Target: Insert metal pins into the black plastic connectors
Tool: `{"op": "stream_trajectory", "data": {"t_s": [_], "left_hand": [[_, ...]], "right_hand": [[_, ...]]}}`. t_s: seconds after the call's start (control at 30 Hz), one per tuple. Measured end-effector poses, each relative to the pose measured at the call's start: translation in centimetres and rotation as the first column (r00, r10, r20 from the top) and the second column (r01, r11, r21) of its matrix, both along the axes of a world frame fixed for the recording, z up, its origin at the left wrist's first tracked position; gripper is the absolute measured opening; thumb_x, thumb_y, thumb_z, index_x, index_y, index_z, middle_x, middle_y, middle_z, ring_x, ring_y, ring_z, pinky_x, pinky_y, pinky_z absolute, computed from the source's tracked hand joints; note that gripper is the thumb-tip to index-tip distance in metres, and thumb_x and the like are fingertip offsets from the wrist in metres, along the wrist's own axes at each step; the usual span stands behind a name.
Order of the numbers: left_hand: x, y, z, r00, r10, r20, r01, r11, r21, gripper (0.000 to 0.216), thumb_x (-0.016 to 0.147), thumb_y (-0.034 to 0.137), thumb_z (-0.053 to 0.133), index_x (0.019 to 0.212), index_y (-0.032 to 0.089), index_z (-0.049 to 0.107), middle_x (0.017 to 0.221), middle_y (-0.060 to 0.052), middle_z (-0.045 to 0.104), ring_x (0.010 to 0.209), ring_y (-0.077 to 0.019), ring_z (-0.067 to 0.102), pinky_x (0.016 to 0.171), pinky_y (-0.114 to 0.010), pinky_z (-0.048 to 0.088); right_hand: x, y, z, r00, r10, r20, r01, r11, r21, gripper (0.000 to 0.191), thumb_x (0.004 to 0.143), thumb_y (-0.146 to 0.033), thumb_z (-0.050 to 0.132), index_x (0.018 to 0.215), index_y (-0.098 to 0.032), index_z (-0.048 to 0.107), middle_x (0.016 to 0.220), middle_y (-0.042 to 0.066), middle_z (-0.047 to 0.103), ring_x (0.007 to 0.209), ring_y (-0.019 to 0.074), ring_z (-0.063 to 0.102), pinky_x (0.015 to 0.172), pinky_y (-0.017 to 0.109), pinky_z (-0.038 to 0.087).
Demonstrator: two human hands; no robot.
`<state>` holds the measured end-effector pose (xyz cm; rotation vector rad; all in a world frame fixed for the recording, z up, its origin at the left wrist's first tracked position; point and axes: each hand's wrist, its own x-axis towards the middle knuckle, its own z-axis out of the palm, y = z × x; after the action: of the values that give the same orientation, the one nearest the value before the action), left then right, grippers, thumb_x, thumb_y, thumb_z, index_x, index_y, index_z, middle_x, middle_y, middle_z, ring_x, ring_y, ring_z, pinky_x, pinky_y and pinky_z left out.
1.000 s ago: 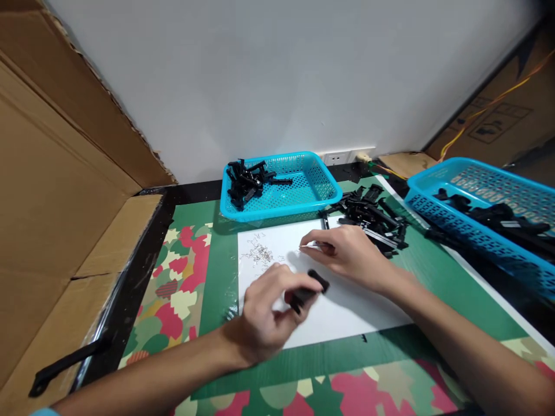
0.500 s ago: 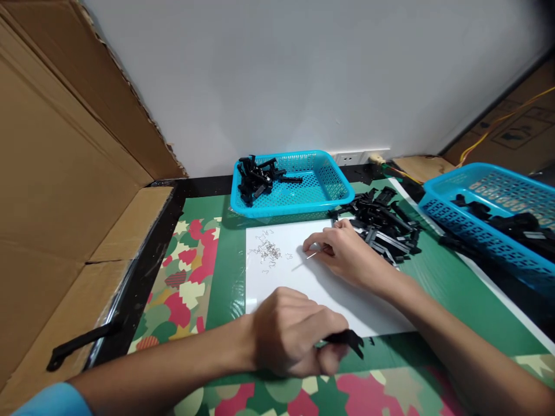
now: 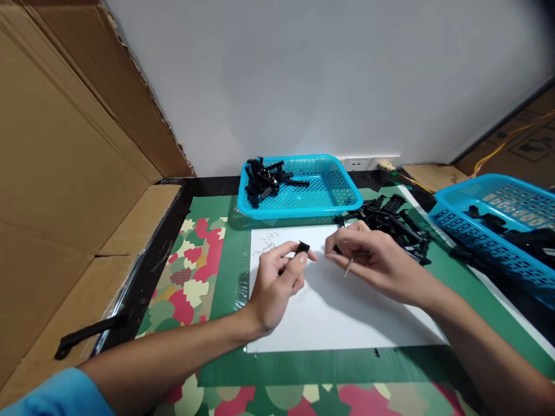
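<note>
Above the white sheet [image 3: 329, 323], my left hand [image 3: 275, 286] pinches a small black plastic part [image 3: 303, 247] between thumb and fingers. Just to its right, my right hand [image 3: 377, 257] is closed around a thin metal rod [image 3: 348, 267], whose tip points down. Something dark shows by its fingertips, too small to name. The two hands are close but apart. Behind my left hand lies a scatter of small bent wire pieces [image 3: 265, 241], partly hidden by the fingers. A pile of black plastic parts [image 3: 392, 222] lies beyond my right hand.
A blue basket [image 3: 299, 212] at the back holds black parts. Another blue basket [image 3: 489, 242] with black parts stands at right. Cardboard [image 3: 65, 144] walls the left side. A black bar-shaped piece [image 3: 87, 336] lies at left. Wall sockets [image 3: 356, 165] are behind.
My left hand has moved up and away from the front edge, turning over with the black part in its fingers. My right hand has shifted slightly right, away from the wire pieces.
</note>
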<state>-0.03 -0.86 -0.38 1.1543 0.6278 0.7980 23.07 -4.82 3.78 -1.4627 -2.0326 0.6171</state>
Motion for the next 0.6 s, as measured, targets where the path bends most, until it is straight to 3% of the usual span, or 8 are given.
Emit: {"op": "stream_trajectory", "data": {"t_s": [0.27,0.43,0.6], "left_hand": [[0.3,-1.3,-0.4,0.964,-0.223,0.143,0.25,0.944,-0.214,0.031,0.105,0.05,0.068,0.105,0.022,0.055,0.048,0.014,0.037,0.042,-0.0059,0.018,0.044,-0.019,0.018],[0.5,-0.7,0.3,0.921,-0.314,0.232,0.379,0.861,-0.339,0.024,0.104,0.042,0.064,0.097,0.022,0.054,0.045,0.015,0.028,0.039,-0.0063,0.011,0.041,-0.019,0.015],[0.5,-0.2,0.9,0.915,-0.337,0.221,0.397,0.848,-0.352,0.022,0.102,0.039,0.063,0.093,0.021,0.056,0.043,0.015,0.027,0.04,-0.007,0.012,0.042,-0.019,0.017]], "right_hand": [[0.0,-0.5,-0.7,0.922,0.065,-0.381,-0.082,0.996,-0.03,0.022,0.104,-0.04,0.073,0.095,-0.022,0.082,0.08,0.005,0.07,0.075,0.0194,0.056,0.072,0.035,0.045],[-0.2,-0.2,-1.0,0.905,0.102,-0.412,-0.126,0.992,-0.03,0.019,0.103,-0.035,0.074,0.095,-0.021,0.084,0.079,0.005,0.071,0.075,0.0184,0.056,0.07,0.033,0.044],[0.3,-0.1,-1.0,0.914,0.109,-0.391,-0.125,0.992,-0.015,0.019,0.104,-0.034,0.073,0.096,-0.022,0.085,0.078,0.005,0.073,0.075,0.0189,0.056,0.07,0.034,0.044]]}}
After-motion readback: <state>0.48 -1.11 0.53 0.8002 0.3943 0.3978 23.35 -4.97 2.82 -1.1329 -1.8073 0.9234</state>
